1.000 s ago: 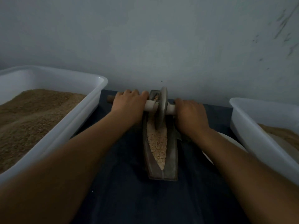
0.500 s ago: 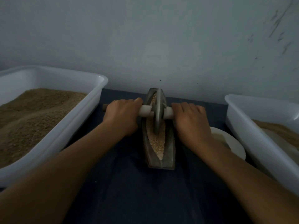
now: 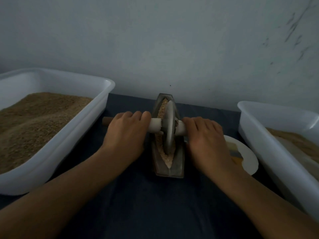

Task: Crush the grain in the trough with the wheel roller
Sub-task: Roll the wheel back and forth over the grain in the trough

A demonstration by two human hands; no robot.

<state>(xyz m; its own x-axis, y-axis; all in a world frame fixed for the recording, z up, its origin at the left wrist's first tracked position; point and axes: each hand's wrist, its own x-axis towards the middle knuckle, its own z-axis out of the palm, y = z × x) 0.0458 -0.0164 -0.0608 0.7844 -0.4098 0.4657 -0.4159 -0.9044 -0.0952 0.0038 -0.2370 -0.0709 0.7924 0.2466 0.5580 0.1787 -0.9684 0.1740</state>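
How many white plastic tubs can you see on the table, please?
2. One white tub stands to the left of the trough, full of brown grain. The other white tub stands at the right edge, cut off by the frame, so more could lie beyond view.

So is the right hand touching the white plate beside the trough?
Cannot tell. In the head view the right hand grips the roller's handle and overlaps the plate edge, but the single view from above does not show contact or a gap.
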